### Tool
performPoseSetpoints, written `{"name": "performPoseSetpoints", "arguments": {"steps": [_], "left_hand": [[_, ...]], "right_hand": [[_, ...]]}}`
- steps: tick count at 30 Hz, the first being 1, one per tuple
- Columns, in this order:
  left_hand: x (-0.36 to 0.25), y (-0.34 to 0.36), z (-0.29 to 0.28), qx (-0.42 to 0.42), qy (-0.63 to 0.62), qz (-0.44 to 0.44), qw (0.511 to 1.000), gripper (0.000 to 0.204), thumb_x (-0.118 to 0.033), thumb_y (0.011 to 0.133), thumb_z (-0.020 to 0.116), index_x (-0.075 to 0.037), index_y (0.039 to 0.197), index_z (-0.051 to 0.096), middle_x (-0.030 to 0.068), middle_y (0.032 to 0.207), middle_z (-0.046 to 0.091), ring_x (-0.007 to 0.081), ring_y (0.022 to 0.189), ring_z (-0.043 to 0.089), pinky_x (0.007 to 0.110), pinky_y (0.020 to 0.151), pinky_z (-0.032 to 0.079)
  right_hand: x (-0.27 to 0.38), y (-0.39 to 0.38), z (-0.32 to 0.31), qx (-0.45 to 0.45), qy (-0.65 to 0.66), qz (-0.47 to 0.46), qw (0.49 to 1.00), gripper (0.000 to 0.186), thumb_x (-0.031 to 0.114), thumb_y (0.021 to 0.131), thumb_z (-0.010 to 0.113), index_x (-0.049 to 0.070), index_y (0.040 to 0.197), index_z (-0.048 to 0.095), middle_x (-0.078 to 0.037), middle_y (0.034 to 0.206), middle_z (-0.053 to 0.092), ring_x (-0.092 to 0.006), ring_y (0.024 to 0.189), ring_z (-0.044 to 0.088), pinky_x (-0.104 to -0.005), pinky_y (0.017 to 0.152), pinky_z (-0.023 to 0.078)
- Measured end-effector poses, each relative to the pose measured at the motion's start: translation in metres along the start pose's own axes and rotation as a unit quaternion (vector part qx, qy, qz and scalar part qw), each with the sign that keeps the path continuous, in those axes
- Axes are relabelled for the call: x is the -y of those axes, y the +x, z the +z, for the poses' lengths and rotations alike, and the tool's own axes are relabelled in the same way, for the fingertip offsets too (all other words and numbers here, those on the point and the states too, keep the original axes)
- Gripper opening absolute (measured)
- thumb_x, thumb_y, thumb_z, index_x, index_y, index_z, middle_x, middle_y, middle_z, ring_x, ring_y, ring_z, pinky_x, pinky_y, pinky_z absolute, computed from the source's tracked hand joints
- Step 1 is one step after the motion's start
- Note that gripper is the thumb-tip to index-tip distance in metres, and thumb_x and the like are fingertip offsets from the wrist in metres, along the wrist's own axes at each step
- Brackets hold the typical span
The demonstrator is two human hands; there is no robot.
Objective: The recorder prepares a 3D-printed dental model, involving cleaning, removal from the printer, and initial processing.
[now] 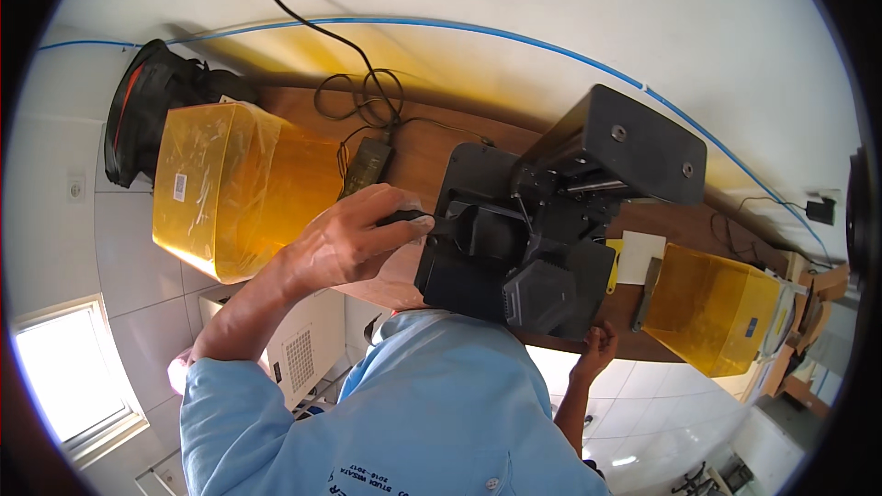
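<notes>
Two bare hands reach forward from one light-blue shirt [404, 404]. The left hand [354, 234] is closed around one black-handled tool [400, 218], whose far end reaches over the left side of the black machine [551, 239] and blends into its dark parts. The right hand [599, 349] is beside the machine's near right corner, fingers bent; whether it grips anything, I cannot tell.

The single machine sits on one brown table [441, 115], between two yellow translucent covers: a left cover [248, 193] and a right cover [707, 308]. Its raised black block [634, 147] shows two round fasteners on one face. Right of it lies one white sheet [641, 257].

Farther off are one black power adapter [369, 165], one coiled cord [358, 96] and, along the wall, one blue cable [496, 32].
</notes>
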State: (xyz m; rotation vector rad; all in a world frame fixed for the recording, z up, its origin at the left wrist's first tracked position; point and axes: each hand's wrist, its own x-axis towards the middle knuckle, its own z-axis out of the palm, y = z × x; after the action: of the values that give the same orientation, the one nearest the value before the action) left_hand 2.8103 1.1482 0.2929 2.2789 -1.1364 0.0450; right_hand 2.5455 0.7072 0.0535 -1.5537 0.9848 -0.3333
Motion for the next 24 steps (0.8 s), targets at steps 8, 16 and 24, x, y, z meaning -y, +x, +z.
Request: {"name": "performPoseSetpoints", "arguments": {"steps": [8,16,24], "left_hand": [[0.001,-0.023,-0.017,-0.035,0.017,-0.039,0.998,0.033,0.004,0.076,0.083,-0.004,0.107,0.076,0.0155,0.105,0.066,0.0298,0.09,0.07,0.037,0.073,0.059],[0.003,-0.037,-0.017,-0.047,-0.027,-0.097,0.994,0.031,0.003,0.079,0.082,-0.005,0.108,0.076,0.0163,0.106,0.066,0.0313,0.093,0.071,0.036,0.076,0.06],[-0.018,0.016,0.016,-0.072,-0.093,-0.046,0.992,0.03,0.0,0.082,0.079,-0.004,0.11,0.073,0.0155,0.108,0.064,0.0331,0.096,0.068,0.04,0.076,0.059]], "right_hand": [[0.004,0.001,0.002,0.006,-0.014,-0.003,1.0,0.031,0.009,0.101,0.067,0.001,0.13,0.061,-0.004,0.097,0.067,-0.0108,0.089,0.065,-0.0263,0.079,0.055],[0.014,-0.003,0.007,0.004,-0.001,-0.006,1.0,0.031,0.009,0.1,0.068,0.001,0.129,0.061,-0.003,0.097,0.066,-0.0107,0.088,0.064,-0.0261,0.079,0.054],[0.007,-0.001,0.005,-0.001,-0.003,-0.003,1.0,0.032,0.009,0.101,0.068,0.001,0.131,0.06,-0.003,0.097,0.066,-0.0109,0.088,0.064,-0.0262,0.079,0.054]]}}
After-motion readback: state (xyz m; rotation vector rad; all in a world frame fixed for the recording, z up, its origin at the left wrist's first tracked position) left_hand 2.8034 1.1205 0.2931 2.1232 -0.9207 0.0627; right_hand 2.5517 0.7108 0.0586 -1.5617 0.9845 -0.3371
